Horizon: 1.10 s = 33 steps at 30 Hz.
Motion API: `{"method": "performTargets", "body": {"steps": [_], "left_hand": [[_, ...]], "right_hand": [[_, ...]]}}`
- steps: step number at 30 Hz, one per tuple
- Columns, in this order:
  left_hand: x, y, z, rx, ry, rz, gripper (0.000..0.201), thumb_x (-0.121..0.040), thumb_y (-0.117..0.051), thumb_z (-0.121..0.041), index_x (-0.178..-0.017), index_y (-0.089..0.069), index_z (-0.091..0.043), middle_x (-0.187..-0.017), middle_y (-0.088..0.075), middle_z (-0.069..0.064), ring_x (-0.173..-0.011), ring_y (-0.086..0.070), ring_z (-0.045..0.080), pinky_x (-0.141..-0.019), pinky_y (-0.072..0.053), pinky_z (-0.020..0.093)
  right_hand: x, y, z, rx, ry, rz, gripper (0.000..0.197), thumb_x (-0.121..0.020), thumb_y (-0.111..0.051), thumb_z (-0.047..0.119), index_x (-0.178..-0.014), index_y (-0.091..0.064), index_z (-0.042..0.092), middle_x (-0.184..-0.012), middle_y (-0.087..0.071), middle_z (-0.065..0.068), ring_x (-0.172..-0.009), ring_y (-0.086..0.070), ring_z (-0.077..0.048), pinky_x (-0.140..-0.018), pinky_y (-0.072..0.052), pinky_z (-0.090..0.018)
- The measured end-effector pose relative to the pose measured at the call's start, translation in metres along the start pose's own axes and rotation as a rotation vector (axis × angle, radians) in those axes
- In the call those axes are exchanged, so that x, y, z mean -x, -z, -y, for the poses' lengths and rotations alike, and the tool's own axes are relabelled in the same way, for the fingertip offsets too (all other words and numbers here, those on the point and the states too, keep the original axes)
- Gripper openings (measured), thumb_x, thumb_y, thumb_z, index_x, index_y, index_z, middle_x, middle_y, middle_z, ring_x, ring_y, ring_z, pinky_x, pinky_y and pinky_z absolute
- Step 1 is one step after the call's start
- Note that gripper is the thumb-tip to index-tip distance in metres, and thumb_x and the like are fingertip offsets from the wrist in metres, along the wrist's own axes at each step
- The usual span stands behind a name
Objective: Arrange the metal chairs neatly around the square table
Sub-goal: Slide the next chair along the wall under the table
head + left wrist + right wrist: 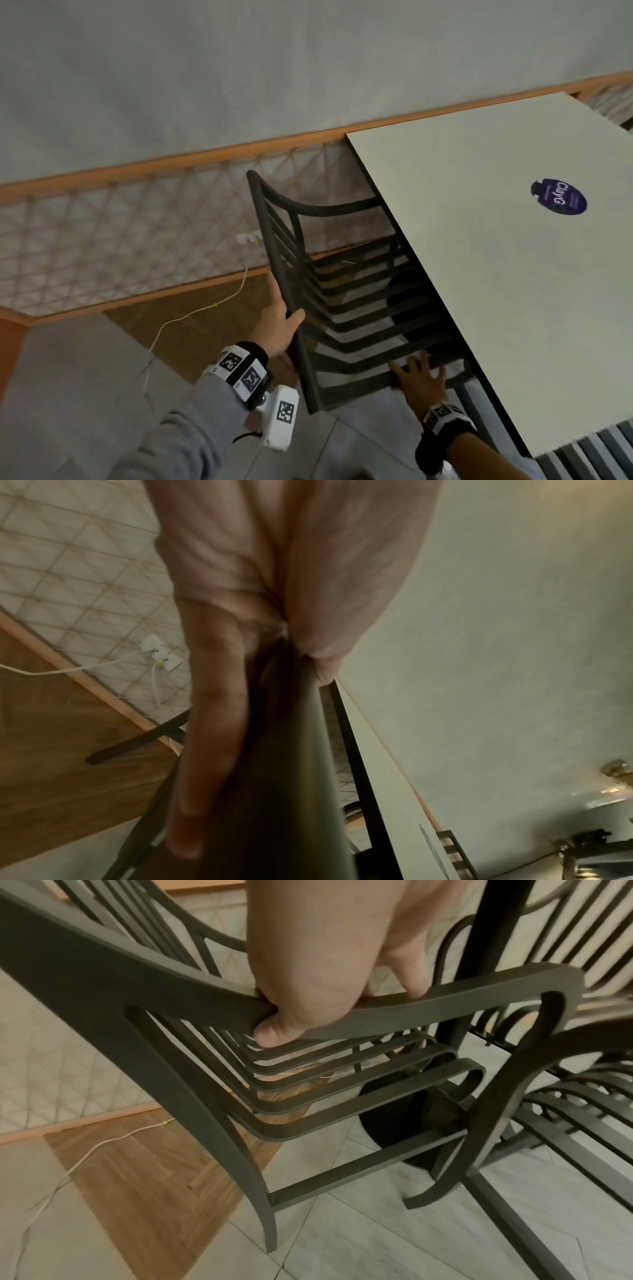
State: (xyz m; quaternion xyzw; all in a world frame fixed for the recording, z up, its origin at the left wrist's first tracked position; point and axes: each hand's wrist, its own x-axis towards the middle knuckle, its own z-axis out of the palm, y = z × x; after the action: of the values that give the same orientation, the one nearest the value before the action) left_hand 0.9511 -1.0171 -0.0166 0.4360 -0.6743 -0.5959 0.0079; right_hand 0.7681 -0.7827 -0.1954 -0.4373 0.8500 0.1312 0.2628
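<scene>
A dark metal chair (pixel 342 308) with a slatted seat stands at the left side of the white square table (pixel 479 240), its seat partly under the top. My left hand (pixel 281 325) grips the top rail of the chair back (pixel 291 777), thumb on one side and fingers along the other. My right hand (pixel 418 373) holds the near armrest (pixel 445 1001), fingers over it and thumb curled beneath. In the right wrist view a second metal chair (pixel 565 1110) stands close by on the right, beside the table's black pedestal base (pixel 404 1123).
A padded wall panel with orange trim (pixel 137 171) runs behind the chair. A white cable (pixel 191 315) trails over the wood and tile floor to a wall socket (pixel 161 653). Slats of the other chair (pixel 599 452) show at the table's near corner.
</scene>
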Motion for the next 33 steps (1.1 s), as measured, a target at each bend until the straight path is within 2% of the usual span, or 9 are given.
{"method": "performTargets", "body": {"steps": [5,7,9,12,15,19,21,29,33], "left_hand": [[-0.022,0.004,-0.010,-0.108,-0.045,-0.071,0.088,-0.097,-0.047,-0.021,-0.144,0.025,-0.033,-0.122,-0.051,-0.006,-0.075,-0.065,0.011,-0.078,-0.055,0.028],[-0.029,0.007,-0.017,-0.143,-0.043,-0.073,0.087,-0.097,-0.047,-0.023,-0.145,0.024,-0.031,-0.128,-0.057,0.002,-0.074,-0.063,0.008,-0.079,-0.053,0.028],[-0.030,0.005,-0.021,-0.155,-0.030,-0.075,0.087,-0.097,-0.047,-0.023,-0.145,0.024,-0.031,-0.133,-0.057,0.010,-0.077,-0.063,0.012,-0.084,-0.051,0.031],[-0.016,-0.005,-0.020,-0.114,-0.036,-0.082,0.088,-0.096,-0.047,-0.019,-0.144,0.025,-0.034,-0.125,-0.050,-0.005,-0.091,-0.067,0.026,-0.086,-0.055,0.042],[-0.005,-0.012,-0.015,-0.093,-0.048,-0.081,0.090,-0.096,-0.048,-0.016,-0.143,0.025,-0.039,-0.114,-0.050,-0.005,-0.087,-0.069,0.028,-0.081,-0.058,0.049],[-0.019,-0.007,-0.013,-0.134,-0.049,-0.091,0.086,-0.097,-0.047,-0.020,-0.145,0.023,-0.035,-0.127,-0.058,0.008,-0.072,-0.066,0.014,-0.077,-0.059,0.037],[-0.027,-0.005,-0.011,-0.150,-0.055,-0.102,0.085,-0.096,-0.048,-0.022,-0.145,0.021,-0.036,-0.126,-0.060,0.011,-0.075,-0.065,0.016,-0.073,-0.056,0.032],[-0.019,-0.015,0.000,-0.067,-0.037,-0.208,0.076,-0.095,-0.052,-0.027,-0.148,0.001,-0.039,-0.133,-0.058,0.012,-0.097,-0.065,0.023,-0.094,-0.049,0.039],[0.013,-0.029,-0.002,-0.083,-0.065,-0.228,0.077,-0.093,-0.055,-0.026,-0.149,-0.002,-0.039,-0.138,-0.054,0.012,-0.111,-0.063,0.029,-0.101,-0.048,0.047]], "right_hand": [[-0.023,-0.001,-0.007,-0.018,0.033,-0.006,0.055,-0.096,-0.040,0.034,-0.142,-0.011,0.045,-0.154,-0.021,-0.013,-0.142,-0.003,-0.046,-0.112,-0.006,-0.067],[-0.027,0.005,-0.004,-0.023,0.035,-0.021,0.052,-0.097,-0.038,0.030,-0.141,-0.015,0.044,-0.150,-0.027,-0.015,-0.140,-0.009,-0.046,-0.112,-0.011,-0.067],[-0.026,0.011,-0.004,-0.013,0.038,-0.011,0.050,-0.097,-0.037,0.030,-0.143,-0.017,0.040,-0.149,-0.027,-0.017,-0.139,-0.012,-0.046,-0.111,-0.013,-0.065],[-0.020,0.008,-0.013,-0.009,0.040,-0.005,0.052,-0.097,-0.040,0.033,-0.143,-0.017,0.041,-0.150,-0.026,-0.017,-0.139,-0.012,-0.045,-0.112,-0.015,-0.065],[-0.016,-0.001,-0.018,-0.035,0.046,0.043,0.053,-0.097,-0.040,0.036,-0.143,-0.013,0.043,-0.153,-0.019,-0.016,-0.142,-0.005,-0.046,-0.113,-0.009,-0.065],[-0.023,0.009,-0.019,-0.039,0.075,0.041,0.051,-0.096,-0.040,0.042,-0.141,-0.016,0.044,-0.152,-0.024,-0.017,-0.141,-0.009,-0.046,-0.111,-0.011,-0.066],[-0.024,0.010,-0.016,-0.036,0.076,0.031,0.050,-0.096,-0.040,0.042,-0.140,-0.018,0.042,-0.149,-0.028,-0.018,-0.139,-0.013,-0.047,-0.110,-0.014,-0.066],[-0.014,0.021,-0.009,-0.020,0.093,0.058,0.050,-0.095,-0.041,0.018,-0.142,-0.024,0.027,-0.143,-0.035,-0.023,-0.134,-0.024,-0.044,-0.110,-0.026,-0.057],[0.012,0.027,-0.002,-0.033,0.141,-0.065,0.056,-0.088,-0.049,0.014,-0.139,-0.029,0.019,-0.142,-0.040,-0.017,-0.131,-0.035,-0.034,-0.110,-0.032,-0.051]]}}
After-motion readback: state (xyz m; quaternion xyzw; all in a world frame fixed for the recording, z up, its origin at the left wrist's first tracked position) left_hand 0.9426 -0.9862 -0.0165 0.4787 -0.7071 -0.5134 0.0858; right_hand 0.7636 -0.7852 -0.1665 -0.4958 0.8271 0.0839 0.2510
